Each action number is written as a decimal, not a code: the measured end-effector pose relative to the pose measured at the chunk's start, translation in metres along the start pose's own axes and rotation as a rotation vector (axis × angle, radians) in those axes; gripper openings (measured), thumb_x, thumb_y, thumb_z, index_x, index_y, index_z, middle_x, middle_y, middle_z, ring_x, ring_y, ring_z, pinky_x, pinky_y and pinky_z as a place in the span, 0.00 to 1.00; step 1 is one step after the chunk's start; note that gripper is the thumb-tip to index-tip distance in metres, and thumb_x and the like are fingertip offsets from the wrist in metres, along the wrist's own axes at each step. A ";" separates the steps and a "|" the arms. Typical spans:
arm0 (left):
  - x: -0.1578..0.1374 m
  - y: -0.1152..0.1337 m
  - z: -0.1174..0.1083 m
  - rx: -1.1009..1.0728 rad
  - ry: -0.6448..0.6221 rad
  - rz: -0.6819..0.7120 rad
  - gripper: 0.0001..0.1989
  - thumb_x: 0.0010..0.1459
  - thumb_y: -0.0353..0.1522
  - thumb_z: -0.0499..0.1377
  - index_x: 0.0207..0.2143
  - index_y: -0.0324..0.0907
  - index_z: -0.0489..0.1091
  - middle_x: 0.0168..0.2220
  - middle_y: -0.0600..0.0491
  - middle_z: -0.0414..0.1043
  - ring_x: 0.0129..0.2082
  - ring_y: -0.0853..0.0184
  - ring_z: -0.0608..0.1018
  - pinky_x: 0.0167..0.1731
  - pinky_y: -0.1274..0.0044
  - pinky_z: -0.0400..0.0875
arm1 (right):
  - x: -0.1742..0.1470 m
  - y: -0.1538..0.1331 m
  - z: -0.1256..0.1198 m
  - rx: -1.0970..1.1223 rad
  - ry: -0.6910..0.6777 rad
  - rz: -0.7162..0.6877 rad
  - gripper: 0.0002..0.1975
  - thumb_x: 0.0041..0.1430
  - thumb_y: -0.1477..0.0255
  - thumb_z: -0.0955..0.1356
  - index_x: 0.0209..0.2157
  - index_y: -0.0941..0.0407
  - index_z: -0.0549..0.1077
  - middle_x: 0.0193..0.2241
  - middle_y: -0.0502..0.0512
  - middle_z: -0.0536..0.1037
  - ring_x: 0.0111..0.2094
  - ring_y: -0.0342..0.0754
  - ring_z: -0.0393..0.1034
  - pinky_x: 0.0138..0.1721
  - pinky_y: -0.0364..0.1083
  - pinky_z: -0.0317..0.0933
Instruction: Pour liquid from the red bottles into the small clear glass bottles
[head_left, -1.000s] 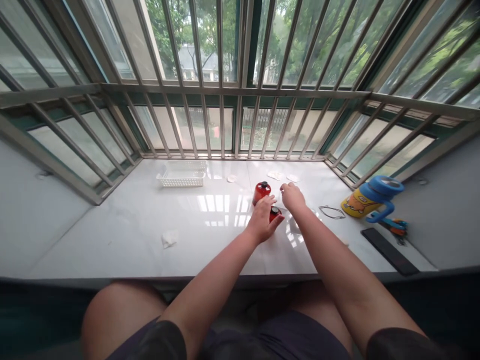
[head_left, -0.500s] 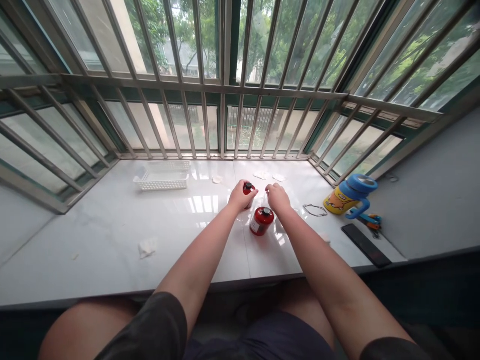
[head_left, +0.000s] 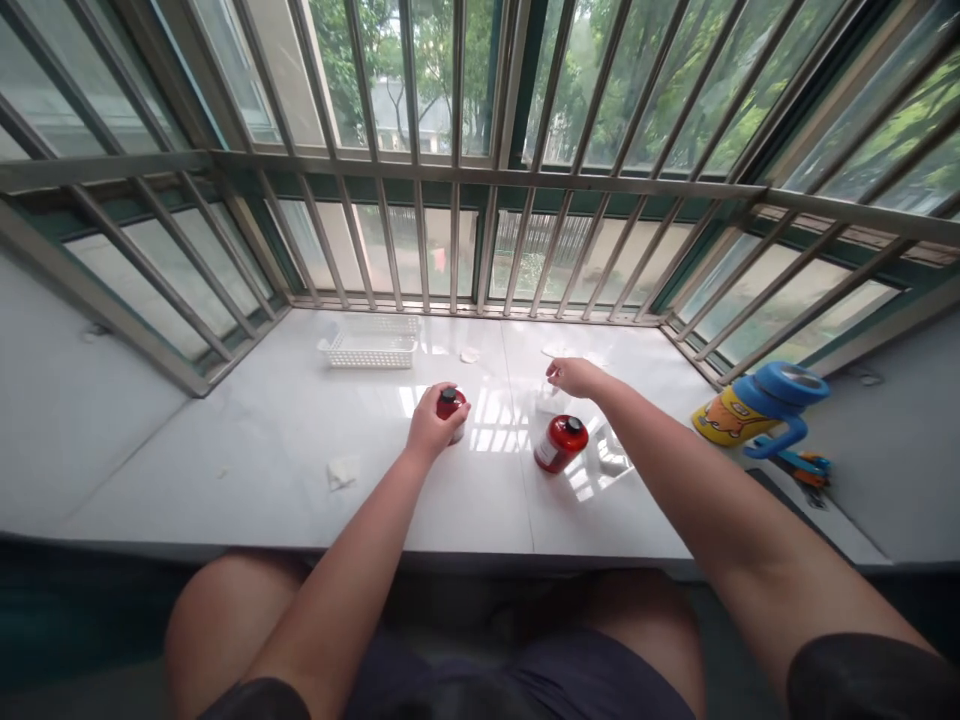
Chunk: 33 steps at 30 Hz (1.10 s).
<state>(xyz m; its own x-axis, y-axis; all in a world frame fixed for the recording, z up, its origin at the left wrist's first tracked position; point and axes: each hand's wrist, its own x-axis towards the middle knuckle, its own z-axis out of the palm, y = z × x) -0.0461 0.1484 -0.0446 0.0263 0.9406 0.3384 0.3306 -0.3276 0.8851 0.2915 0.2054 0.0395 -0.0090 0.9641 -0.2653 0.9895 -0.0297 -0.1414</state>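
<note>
My left hand (head_left: 433, 425) is wrapped round a small red bottle (head_left: 452, 406) with a black cap, at the middle of the white ledge. A second red bottle (head_left: 556, 450), also black-capped and with a pale label, stands upright to the right, touched by neither hand. Beyond it, my right hand (head_left: 574, 377) is closed in a pinch. Just below those fingertips shows a see-through, plastic-looking piece (head_left: 553, 400); its shape is hard to make out.
A white perforated basket (head_left: 371, 345) sits at the back left of the white ledge (head_left: 247, 440). A crumpled tissue (head_left: 343, 473) lies nearer. To the right are a yellow and blue flask (head_left: 757, 405) and a dark phone (head_left: 802, 510), partly behind my forearm. Window bars (head_left: 487, 180) border the back.
My left hand has moved left and nearer with its red bottle, away from the other bottle. My right hand remains behind the second bottle. The whole view has shifted.
</note>
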 end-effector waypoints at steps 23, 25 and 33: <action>0.006 -0.028 -0.112 0.136 0.384 -0.165 0.23 0.56 0.44 0.69 0.52 0.48 0.74 0.48 0.49 0.80 0.44 0.60 0.82 0.53 0.66 0.77 | -0.065 -0.014 -0.005 -0.095 -0.011 -0.200 0.49 0.52 0.62 0.79 0.72 0.45 0.59 0.67 0.61 0.67 0.53 0.60 0.76 0.40 0.47 0.70; 0.000 -0.024 -0.113 0.137 0.362 -0.169 0.23 0.56 0.44 0.68 0.52 0.48 0.74 0.49 0.50 0.80 0.45 0.59 0.82 0.52 0.66 0.77 | -0.061 -0.004 -0.011 -0.074 0.052 -0.184 0.54 0.54 0.57 0.78 0.75 0.46 0.51 0.71 0.64 0.61 0.57 0.62 0.74 0.43 0.49 0.71; -0.035 -0.018 -0.117 0.092 0.234 -0.171 0.22 0.56 0.44 0.68 0.52 0.50 0.75 0.49 0.52 0.80 0.46 0.58 0.82 0.53 0.64 0.78 | -0.065 0.065 0.019 -0.217 -0.193 0.012 0.53 0.25 0.66 0.86 0.60 0.50 0.75 0.47 0.63 0.82 0.45 0.67 0.79 0.41 0.55 0.72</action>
<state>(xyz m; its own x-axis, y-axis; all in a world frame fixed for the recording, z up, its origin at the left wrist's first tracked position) -0.1631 0.1109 -0.0349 -0.2512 0.9321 0.2608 0.3955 -0.1471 0.9066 0.3538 0.1353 0.0291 -0.0037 0.8953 -0.4455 0.9973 0.0362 0.0645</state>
